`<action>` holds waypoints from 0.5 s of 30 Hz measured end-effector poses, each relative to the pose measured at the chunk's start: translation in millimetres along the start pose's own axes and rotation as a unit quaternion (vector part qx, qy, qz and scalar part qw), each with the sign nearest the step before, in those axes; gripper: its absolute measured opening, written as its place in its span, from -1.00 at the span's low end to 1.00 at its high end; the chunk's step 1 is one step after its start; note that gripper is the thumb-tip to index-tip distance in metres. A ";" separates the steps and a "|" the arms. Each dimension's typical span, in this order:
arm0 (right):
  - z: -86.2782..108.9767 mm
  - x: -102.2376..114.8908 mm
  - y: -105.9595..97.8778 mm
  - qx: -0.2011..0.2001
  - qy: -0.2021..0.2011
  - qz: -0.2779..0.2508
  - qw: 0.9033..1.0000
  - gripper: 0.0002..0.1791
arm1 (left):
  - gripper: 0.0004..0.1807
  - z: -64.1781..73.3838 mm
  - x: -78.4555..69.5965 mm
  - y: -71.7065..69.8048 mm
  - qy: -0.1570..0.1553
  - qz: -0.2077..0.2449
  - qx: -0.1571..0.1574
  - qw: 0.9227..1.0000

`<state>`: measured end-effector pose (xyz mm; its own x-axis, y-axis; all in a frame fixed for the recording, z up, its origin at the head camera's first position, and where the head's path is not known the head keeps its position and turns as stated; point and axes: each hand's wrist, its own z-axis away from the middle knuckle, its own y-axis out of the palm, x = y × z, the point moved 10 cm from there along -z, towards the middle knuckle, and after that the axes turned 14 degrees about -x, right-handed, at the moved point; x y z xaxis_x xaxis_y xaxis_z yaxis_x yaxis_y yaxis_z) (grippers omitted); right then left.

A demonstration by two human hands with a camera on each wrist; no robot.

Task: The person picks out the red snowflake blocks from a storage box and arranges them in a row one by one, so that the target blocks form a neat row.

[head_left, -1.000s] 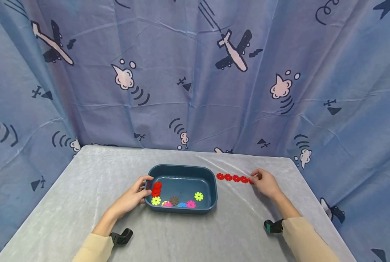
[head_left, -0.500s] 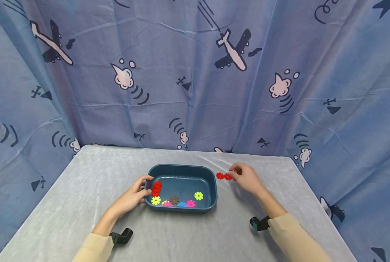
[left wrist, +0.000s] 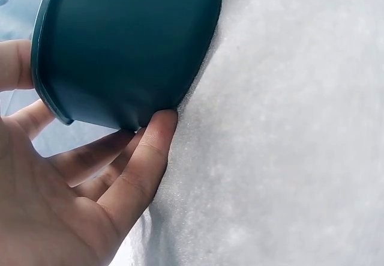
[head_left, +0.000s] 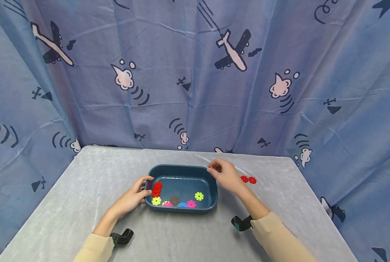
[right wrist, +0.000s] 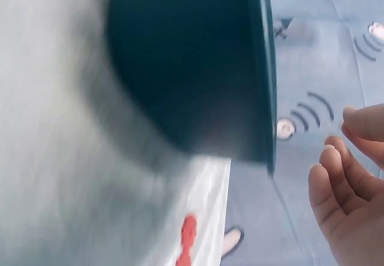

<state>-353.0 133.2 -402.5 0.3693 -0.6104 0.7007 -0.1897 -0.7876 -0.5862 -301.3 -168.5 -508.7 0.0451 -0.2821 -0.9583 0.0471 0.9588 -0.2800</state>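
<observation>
A dark teal plastic tub (head_left: 178, 185) stands on the cloth-covered table. My left hand (head_left: 134, 196) grips its left end, thumb over the rim and fingers against the outer wall, as the left wrist view shows. My right hand (head_left: 226, 176) hovers at the tub's back right corner, fingers loosely bent and apart from the thumb, nothing visible between them. Two red snowflake discs (head_left: 248, 179) show on the table to its right; the rest of that row is hidden behind the hand. Inside the tub, overlapping red discs (head_left: 157, 189) lie at the left end.
Also in the tub are a yellow-green disc (head_left: 199, 196) on the right, another yellow-green disc (head_left: 156, 201), a brown disc (head_left: 174, 200), a blue disc (head_left: 182, 205) and a pink disc (head_left: 191, 204) along the near wall. A patterned blue curtain (head_left: 188, 91) hangs behind the table.
My right hand has swept left from the far right red disc, along the row, to the tub's back right corner. The left hand and the tub have stayed put.
</observation>
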 end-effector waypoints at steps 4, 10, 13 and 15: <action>2.3 15.7 16.1 0.004 -0.008 -0.016 1.000 -0.90 | -0.49 0.9 0.1 0.3 -0.003 0.002 0.001 1.000; 5.6 30.4 41.5 0.020 -0.008 -0.042 0.999 -0.90 | -0.49 -0.3 0.3 0.3 -0.005 0.002 0.000 1.000; 6.8 35.8 54.6 0.032 -0.012 -0.041 0.999 -0.91 | -0.50 -1.2 0.9 0.2 -0.004 -0.001 0.000 1.000; 7.7 39.2 63.3 0.043 -0.013 -0.042 0.998 -0.92 | -0.50 -1.5 1.0 0.4 -0.004 0.000 0.000 1.000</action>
<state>-343.5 60.1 -415.2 0.4041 -0.5386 0.7393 -0.0793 -0.8258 -0.5583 -302.8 -168.3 -509.9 0.0529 -0.2820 -0.9580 0.0478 0.9589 -0.2796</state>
